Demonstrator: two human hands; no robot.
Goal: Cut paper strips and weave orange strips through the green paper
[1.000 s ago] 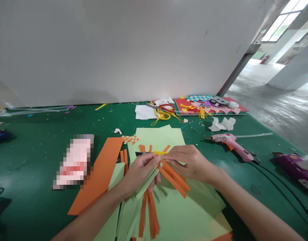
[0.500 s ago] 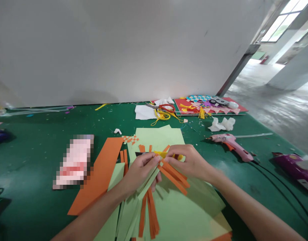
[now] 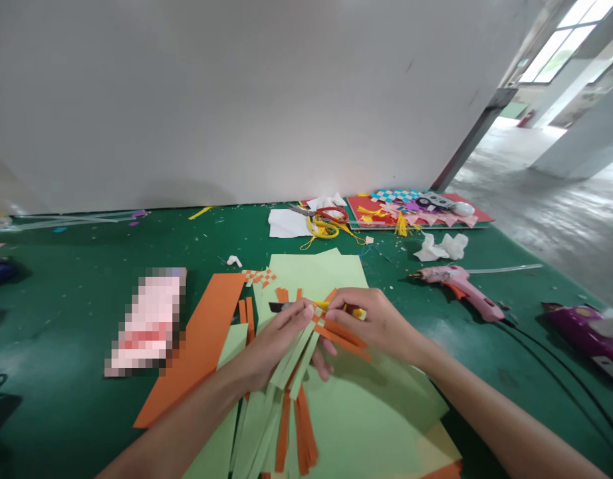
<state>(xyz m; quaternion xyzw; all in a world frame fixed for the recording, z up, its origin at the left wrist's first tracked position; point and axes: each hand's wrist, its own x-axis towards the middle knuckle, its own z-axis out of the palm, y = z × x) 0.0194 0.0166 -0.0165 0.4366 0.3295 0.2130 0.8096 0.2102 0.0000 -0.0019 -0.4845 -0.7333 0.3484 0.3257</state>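
Between my hands is a small weave of paper strips [image 3: 318,319], orange crossed with light green in a checkered patch. My left hand [image 3: 279,336] pinches its left edge between thumb and fingers, with other fingers showing beneath. Loose green strip ends [image 3: 295,362] hang toward me, and orange ends [image 3: 347,340] stick out to the right. My right hand [image 3: 371,322] is closed at the weave's right side, fingertips on the strips. Behind the hands lies a yellow-handled cutter [image 3: 357,312], partly covered by them. More orange strips [image 3: 304,432] rest on green paper sheets [image 3: 366,412] below.
An orange sheet [image 3: 197,352] and a blurred-out pink item [image 3: 149,322] lie to the left. At right are a pink glue gun [image 3: 461,289] with its cord and a purple tool [image 3: 586,339]. Scissors [image 3: 331,214] and a red board [image 3: 481,209] of paper pieces sit near the wall.
The weave has turned slightly in my hands, so its checkered patch shows more. The green ends have spread apart, and the orange ends on the right have swung up a little.
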